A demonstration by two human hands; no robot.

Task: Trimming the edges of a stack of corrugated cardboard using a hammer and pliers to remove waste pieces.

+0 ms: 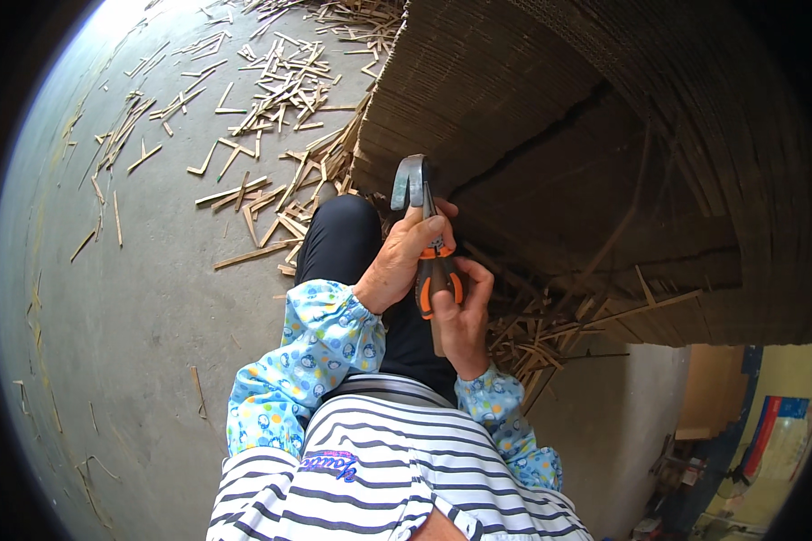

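Observation:
A pair of pliers (428, 287) with orange and black handles lies along a hammer (410, 177), whose grey metal head curves up beyond my fingers. Both tools are held together in front of my knees. My left hand (397, 264) is closed around them near the pliers' joint, its thumb across the front. Lower down, my right hand (465, 326) is closed at the pliers' handles, with a finger laid over them. A brownish strip, perhaps the hammer's handle, shows beside the right fingers; most of it is hidden.
Many thin wood strips (284, 86) litter the grey floor (153, 298) ahead and left. A large brown corrugated cardboard sheet (478, 90) rises ahead right, with more wood pieces (537, 347) under its near edge. Assorted items stand at the far lower right.

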